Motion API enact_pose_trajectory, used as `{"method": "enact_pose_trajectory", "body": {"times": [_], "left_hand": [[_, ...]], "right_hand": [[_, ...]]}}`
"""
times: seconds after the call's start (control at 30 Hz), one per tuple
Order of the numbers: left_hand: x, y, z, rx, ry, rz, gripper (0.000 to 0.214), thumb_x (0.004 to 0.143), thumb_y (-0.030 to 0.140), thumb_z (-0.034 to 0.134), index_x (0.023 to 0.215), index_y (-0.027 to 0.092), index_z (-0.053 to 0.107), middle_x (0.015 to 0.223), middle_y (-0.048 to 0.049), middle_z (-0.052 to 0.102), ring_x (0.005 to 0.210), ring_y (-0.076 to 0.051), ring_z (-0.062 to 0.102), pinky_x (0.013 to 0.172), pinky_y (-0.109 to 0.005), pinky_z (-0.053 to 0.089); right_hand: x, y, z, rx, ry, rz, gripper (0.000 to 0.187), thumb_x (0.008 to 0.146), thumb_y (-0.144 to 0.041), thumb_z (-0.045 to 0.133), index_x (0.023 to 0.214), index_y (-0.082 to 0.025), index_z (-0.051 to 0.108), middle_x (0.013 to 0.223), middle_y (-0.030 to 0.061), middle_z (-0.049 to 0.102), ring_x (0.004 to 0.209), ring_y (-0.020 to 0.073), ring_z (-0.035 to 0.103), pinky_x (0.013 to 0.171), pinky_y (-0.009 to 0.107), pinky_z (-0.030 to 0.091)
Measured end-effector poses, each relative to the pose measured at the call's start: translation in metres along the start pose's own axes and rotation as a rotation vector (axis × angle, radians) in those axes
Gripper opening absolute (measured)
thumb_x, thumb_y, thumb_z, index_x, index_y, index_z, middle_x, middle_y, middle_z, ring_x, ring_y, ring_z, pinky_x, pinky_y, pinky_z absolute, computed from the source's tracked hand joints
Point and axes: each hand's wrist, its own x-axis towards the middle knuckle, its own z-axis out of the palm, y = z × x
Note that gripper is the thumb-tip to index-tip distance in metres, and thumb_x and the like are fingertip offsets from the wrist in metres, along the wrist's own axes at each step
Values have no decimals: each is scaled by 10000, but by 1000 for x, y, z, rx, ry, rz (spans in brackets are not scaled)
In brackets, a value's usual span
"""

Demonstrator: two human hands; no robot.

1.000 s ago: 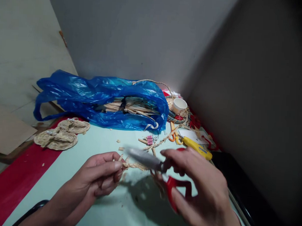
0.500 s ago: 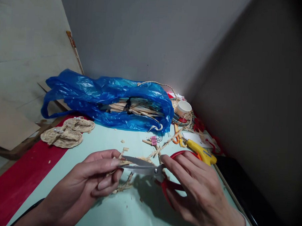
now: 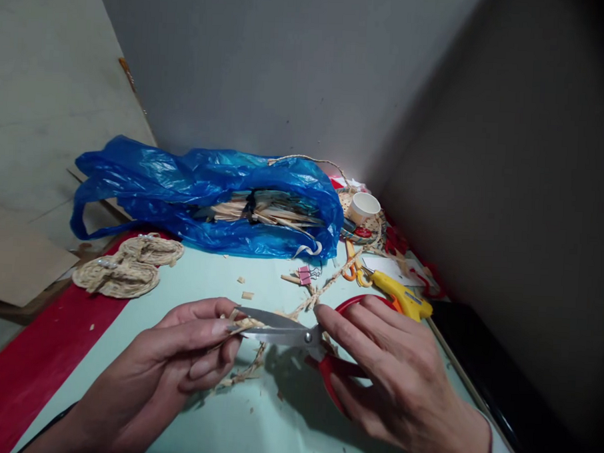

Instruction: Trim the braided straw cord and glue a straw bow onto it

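Note:
My right hand [image 3: 391, 364] is closed around the red handles of a pair of scissors [image 3: 282, 332], whose blades point left and stand a little apart. Between the fingertips of my left hand [image 3: 186, 355] I pinch the end of a braided straw cord [image 3: 240, 322]. The cord end lies between the two blades, close to my left thumb. Below the scissors, a length of similar braid [image 3: 248, 371] hangs or lies over the pale green tabletop; part of it is hidden. Beyond my right fingers, another stretch of braid [image 3: 332, 281] runs up to the right beside a pink binder clip [image 3: 305, 275].
At the back lies a blue plastic bag [image 3: 184, 181] with straw bundles [image 3: 282, 212] inside. Two woven straw pieces [image 3: 117, 277] rest at left on a red strip [image 3: 51, 349]. On the right are a yellow glue gun [image 3: 404, 294], orange-handled scissors [image 3: 350, 262], and a white cup [image 3: 365, 206].
The scissor blades have shifted slightly left and sit over the cord end at my left fingertips. The whole view has moved a little, so everything appears farther left.

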Motion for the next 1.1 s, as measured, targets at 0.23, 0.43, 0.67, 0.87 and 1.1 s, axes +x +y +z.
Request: {"method": "enact_pose_trajectory", "body": {"times": [0.23, 0.43, 0.67, 0.87, 1.1], "left_hand": [[-1, -2, -9, 75, -102, 51, 246, 613, 206, 881, 823, 184, 757, 611, -35, 701, 469, -69, 425, 435, -162, 370], [-2, -2, -6, 80, -81, 77, 267, 572, 214, 911, 796, 193, 767, 599, -29, 706, 464, -65, 393, 431, -160, 359], [1, -1, -3, 86, -108, 50, 354, 477, 269, 968, 751, 175, 766, 547, -20, 676, 450, -50, 374, 405, -136, 346], [0, -3, -1, 74, -66, 39, 405, 434, 283, 990, 753, 196, 756, 639, -27, 715, 461, -72, 435, 416, -169, 388], [4, -6, -4, 322, -183, 180, 402, 720, 379, 852, 1071, 231, 722, 697, -25, 757, 598, -113, 605, 552, -162, 465]], "right_hand": [[-3, 0, 0, -113, 31, -67, 369, 870, -161, 602, 1226, -68, 568, 790, 77, 632, 690, 207, 512, 608, 336, 437], [-5, 0, 1, -102, 19, -72, 351, 873, -140, 608, 1213, -61, 572, 779, 74, 645, 672, 196, 529, 590, 327, 446], [-4, 0, 3, -88, 13, -70, 225, 939, -66, 522, 1151, -57, 595, 710, 42, 596, 629, 163, 499, 573, 295, 424], [-6, 3, 5, 165, -50, 99, 154, 960, -188, 541, 1091, -131, 599, 722, 12, 588, 625, 145, 496, 546, 263, 379], [6, 7, -10, 351, -25, 388, 205, 854, -350, 739, 924, -197, 623, 693, -41, 586, 559, 100, 483, 534, 205, 396]]}}
